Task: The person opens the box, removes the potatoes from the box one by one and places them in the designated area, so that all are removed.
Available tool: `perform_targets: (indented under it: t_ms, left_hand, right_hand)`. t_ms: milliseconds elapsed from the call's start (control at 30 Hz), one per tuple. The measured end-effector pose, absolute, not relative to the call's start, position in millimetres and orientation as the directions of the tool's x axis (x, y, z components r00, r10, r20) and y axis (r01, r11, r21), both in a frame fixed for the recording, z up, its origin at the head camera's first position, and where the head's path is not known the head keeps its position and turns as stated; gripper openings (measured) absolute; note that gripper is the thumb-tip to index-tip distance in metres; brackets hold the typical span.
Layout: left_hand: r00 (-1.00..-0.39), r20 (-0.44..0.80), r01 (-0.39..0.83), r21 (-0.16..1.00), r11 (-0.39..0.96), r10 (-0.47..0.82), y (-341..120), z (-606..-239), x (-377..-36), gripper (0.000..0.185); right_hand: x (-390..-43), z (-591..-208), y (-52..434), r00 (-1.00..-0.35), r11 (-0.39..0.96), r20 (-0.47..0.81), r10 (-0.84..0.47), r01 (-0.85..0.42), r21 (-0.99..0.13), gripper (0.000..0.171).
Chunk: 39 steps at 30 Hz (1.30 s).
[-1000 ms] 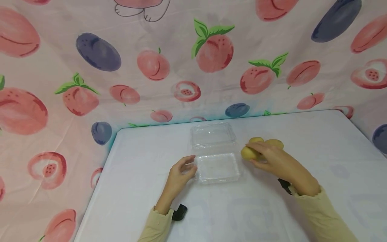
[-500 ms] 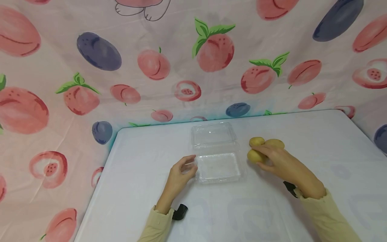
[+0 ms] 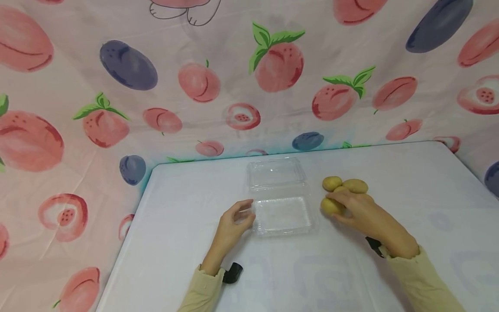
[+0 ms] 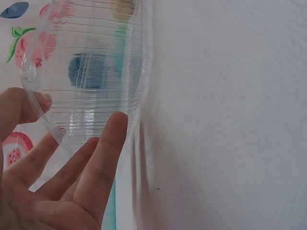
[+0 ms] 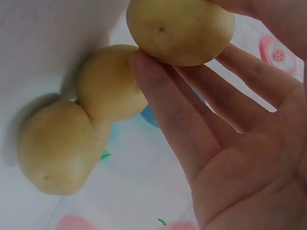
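In the head view my right hand (image 3: 358, 212) holds a yellow potato (image 3: 330, 206) between thumb and fingers; the right wrist view shows this potato (image 5: 180, 31) close up. Several more potatoes (image 3: 355, 186) lie on the table just beyond that hand, partly covered by it. A clear plastic clamshell box (image 3: 282, 215) lies opened left of them, its lid (image 3: 276, 172) folded back toward the far edge. My left hand (image 3: 230, 229) grips the box's left rim, thumb and fingers around the edge. No potato is in the box.
A white-covered table (image 3: 280, 273) bears all of this. Behind it and at its left hangs a pink curtain (image 3: 234, 56) with printed peaches. Black wrist cameras (image 3: 232, 273) sit at both cuffs.
My right hand has moved slightly right and toward me with its potato, away from the box, uncovering more of the other potatoes. The left hand and the box stay in place.
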<state>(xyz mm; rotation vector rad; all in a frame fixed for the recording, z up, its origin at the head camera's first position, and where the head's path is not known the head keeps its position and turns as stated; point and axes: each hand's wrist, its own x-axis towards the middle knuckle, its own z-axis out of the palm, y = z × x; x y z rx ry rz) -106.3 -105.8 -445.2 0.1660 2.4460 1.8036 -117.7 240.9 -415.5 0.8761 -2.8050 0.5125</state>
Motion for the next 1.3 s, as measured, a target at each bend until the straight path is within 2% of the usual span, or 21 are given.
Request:
perform_targets:
  t_ms: [100, 300, 733, 1300]
  left_hand:
    - [-0.989, -0.004, 0.038, 0.957, 0.288, 0.145, -108.5, -458.5, -110.7, 0.043]
    - [-0.989, 0.004, 0.047, 0.956, 0.291, 0.145, -109.7, -460.4, -110.8, 0.043]
    - [-0.985, -0.018, 0.031, 0.959, 0.282, 0.169, -103.4, -421.2, -97.2, 0.041]
    - [-0.985, -0.033, 0.015, 0.961, 0.275, 0.167, -102.9, -422.1, -98.1, 0.041]
  right_hand:
    - [-117.5, -417.6, 240.0, -0.809, 0.770, 0.253, -0.530, -0.585, -0.255, 0.044]
    - [-116.3, -420.3, 236.9, -0.827, 0.780, 0.193, -0.528, -0.562, -0.275, 0.038]
    - [-114.7, -422.5, 236.4, -0.854, 0.802, 0.178, -0.490, -0.521, -0.292, 0.043]
    - [-114.6, -418.8, 236.8, -0.829, 0.801, 0.278, -0.486, -0.550, -0.236, 0.045]
